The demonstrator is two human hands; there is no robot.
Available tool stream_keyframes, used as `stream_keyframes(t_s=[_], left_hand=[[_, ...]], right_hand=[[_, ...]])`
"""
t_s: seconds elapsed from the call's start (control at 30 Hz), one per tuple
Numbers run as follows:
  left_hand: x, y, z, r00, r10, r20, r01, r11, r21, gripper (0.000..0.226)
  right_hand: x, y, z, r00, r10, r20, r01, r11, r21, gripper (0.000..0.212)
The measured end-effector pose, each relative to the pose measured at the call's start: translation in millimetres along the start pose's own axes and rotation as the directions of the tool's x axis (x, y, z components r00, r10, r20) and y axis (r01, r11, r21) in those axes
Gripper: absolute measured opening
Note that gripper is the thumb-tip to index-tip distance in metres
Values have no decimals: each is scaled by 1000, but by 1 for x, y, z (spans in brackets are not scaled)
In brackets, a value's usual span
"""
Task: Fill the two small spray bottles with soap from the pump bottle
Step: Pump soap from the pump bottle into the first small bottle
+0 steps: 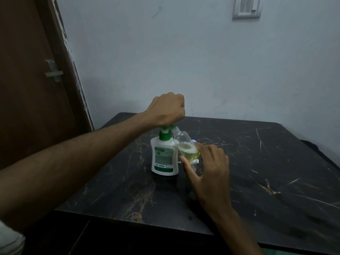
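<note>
Presently the filling step is in hand on one bottle. The left hand [168, 109], fingers curled into a fist, bears down on the green pump head of the pump bottle [164, 156], which stands upright on the dark marbled counter [257, 162]. The right hand [207, 173] pinches a small clear spray bottle [185, 144] between thumb and fingers, holding it tilted so that its open threaded neck sits just at the pump spout. Yellowish soap with a foamy top lies in the lower part of this bottle; by judgement it is roughly a third to half full. The next move calls for further pump strokes with the neck kept under the spout, then capping. The second spray bottle cannot be told with certainty: small white and blue parts [193, 141] show behind the right hand, mostly hidden. Around the work are a pale wall, a wall switch plate [246, 7] and a brown door [27, 80] with a latch. Nothing visibly obstructs the pumping; the risk, as judged, is soap missing the narrow neck.
</note>
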State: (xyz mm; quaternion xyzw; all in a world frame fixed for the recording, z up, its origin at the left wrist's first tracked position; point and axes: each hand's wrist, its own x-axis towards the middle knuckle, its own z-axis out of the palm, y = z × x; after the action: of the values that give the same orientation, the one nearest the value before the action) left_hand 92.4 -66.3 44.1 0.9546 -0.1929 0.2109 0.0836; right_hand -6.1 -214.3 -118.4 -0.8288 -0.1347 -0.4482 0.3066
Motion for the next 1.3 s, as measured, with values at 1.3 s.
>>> stream_keyframes(t_s=[1.3], left_hand=[[1,-3,6,1000,18,1,-18,1000,4,19]], right_hand=[[0,-1,-1,1000,-6,-5,6,1000,-1,51]])
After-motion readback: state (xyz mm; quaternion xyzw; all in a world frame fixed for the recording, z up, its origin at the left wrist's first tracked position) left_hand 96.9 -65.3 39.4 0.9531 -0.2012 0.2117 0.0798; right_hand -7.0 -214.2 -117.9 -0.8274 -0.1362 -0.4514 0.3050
